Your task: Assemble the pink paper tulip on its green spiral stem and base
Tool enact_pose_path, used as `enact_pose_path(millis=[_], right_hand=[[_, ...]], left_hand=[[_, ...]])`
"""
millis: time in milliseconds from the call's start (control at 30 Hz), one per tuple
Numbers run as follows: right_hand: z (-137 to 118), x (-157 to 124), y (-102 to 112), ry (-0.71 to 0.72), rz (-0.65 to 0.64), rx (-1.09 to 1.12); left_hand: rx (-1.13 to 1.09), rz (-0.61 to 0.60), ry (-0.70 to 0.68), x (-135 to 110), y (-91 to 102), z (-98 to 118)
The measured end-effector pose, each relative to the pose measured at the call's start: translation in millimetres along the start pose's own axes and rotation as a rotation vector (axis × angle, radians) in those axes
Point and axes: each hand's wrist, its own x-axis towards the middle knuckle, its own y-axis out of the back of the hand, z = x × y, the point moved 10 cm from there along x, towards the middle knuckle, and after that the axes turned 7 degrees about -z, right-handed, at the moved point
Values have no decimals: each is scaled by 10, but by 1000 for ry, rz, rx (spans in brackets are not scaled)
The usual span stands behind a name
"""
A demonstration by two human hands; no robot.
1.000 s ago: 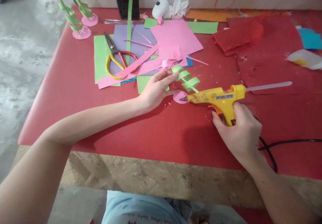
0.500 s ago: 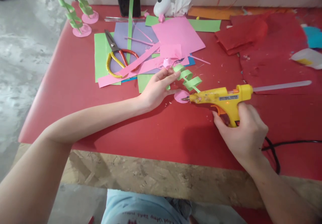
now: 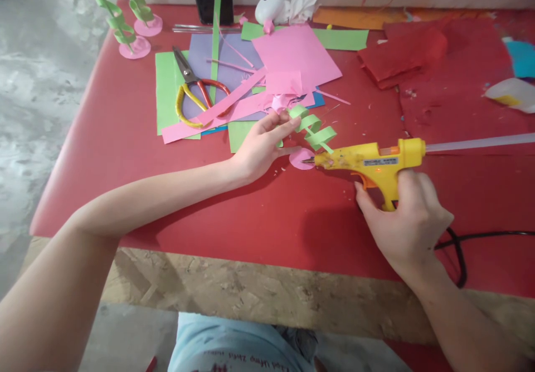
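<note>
My right hand (image 3: 413,216) is wrapped around the handle of a yellow glue gun (image 3: 363,160), its metal nozzle over a pink paper disc (image 3: 300,159). A translucent glue stick (image 3: 480,142) sticks out of the gun's back. Between the thumb and fingers of my left hand (image 3: 261,146) is a paper flower with a curled green stem (image 3: 313,130) and a pink head (image 3: 279,103). One finger of that hand reaches down to the disc's left edge. Whether the stem's lower end touches the disc I cannot tell.
Scissors (image 3: 194,88) with yellow and red handles lie on green, purple and pink paper sheets (image 3: 296,54). Two finished-looking paper flowers (image 3: 134,48) stand on pink discs at the back left. A black cord (image 3: 460,260) loops by my right wrist. Red crumpled paper (image 3: 405,54) lies at the back right.
The glue gun and my right hand have shifted slightly to the right, the nozzle staying over the pink disc. My left hand has kept its hold on the paper flower.
</note>
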Motion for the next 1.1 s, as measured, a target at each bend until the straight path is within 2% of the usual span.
enact_pose_path(millis=[133,467,733,867,1100], right_hand=[[-6,-3,10,-18,-2,-29],[-275,-20,339,217,251,-152],[-374,-22,475,329,339,-173],[-343,-12,469,304,333,-151],[-114,57,382,189,260,-53]], left_hand=[[-15,-25,-7,9,0,-9],[-84,54,8,-40,-29,27],[-98,55,11,-47,-33,6],[-89,47,5,-43,-28,-2],[-84,47,10,-59,-40,17]])
